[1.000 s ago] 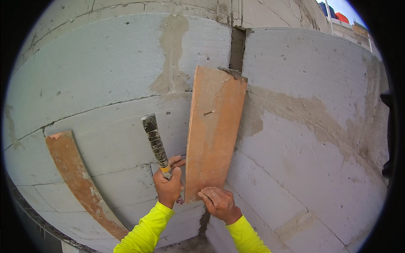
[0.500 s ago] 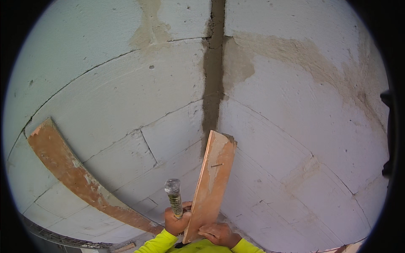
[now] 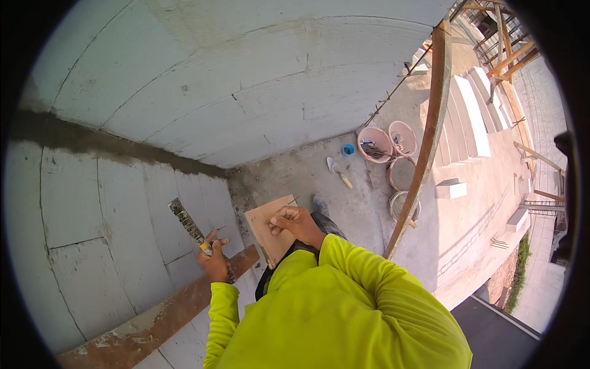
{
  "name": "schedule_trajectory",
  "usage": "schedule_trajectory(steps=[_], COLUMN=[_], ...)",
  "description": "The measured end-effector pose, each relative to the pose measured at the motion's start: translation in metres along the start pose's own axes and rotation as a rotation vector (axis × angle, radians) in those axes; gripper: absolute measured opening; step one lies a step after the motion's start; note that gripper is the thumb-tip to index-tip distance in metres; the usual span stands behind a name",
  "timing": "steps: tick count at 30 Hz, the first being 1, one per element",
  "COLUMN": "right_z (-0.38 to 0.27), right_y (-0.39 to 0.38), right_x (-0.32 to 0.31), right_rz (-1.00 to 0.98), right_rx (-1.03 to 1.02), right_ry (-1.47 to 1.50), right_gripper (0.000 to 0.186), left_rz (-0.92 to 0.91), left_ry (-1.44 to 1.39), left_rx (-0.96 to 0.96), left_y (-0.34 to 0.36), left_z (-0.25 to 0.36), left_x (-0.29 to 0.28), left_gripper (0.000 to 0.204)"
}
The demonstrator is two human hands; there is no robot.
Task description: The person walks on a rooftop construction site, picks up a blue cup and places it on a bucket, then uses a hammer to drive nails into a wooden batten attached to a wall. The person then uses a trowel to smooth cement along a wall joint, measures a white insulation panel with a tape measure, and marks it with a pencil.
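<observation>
My left hand [image 3: 215, 259] is closed round a hammer [image 3: 189, 226], its mottled handle pointing up and away and its head mostly hidden by the hand. Just right of it, a short wooden board [image 3: 263, 224] stands tilted against my body, a nail [image 3: 295, 200] sticking out near its far corner. Over the board's face is my right hand [image 3: 294, 222], fingers curled into a pinch; what they hold, if anything, is too small to make out. A long mortar-stained plank [image 3: 153, 317] lies across the block wall [image 3: 74, 209] at lower left.
A trowel [image 3: 339, 172] and a blue cup [image 3: 348, 149] sit on the concrete floor. Beyond them stand several pinkish buckets [image 3: 375, 136], one with tools inside. An upright timber [image 3: 435, 111] rises on the right, with white blocks [image 3: 470, 117] behind it. Mortar [image 3: 123, 146] fills the wall corner.
My view has swung down and right, from the wall corner to the floor and buckets. The board has been lowered against my body, and my right hand has shifted onto its face.
</observation>
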State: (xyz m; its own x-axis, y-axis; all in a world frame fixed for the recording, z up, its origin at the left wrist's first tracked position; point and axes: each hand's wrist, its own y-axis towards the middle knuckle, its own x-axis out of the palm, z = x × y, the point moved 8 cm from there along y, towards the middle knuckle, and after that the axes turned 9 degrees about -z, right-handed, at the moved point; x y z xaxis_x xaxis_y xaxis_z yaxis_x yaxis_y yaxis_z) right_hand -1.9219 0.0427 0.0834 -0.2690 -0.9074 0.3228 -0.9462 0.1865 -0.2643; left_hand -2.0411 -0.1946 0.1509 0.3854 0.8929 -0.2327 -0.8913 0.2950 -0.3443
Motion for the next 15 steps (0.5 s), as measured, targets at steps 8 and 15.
schedule_trajectory(steps=[8, 15], right_z=[0.093, 0.144], right_y=[-0.108, -0.236], right_x=[-0.156, -0.223], right_rz=[0.543, 0.895], right_rx=[0.070, 0.089], right_ry=[0.613, 0.850], right_gripper=[0.020, 0.027], left_rz=[-0.282, -0.668], left_ry=[0.326, 0.553], left_rx=[-0.148, -0.270], left_y=[0.006, -0.016], left_z=[-0.061, -0.095], left_x=[0.067, 0.160], left_gripper=[0.027, 0.011])
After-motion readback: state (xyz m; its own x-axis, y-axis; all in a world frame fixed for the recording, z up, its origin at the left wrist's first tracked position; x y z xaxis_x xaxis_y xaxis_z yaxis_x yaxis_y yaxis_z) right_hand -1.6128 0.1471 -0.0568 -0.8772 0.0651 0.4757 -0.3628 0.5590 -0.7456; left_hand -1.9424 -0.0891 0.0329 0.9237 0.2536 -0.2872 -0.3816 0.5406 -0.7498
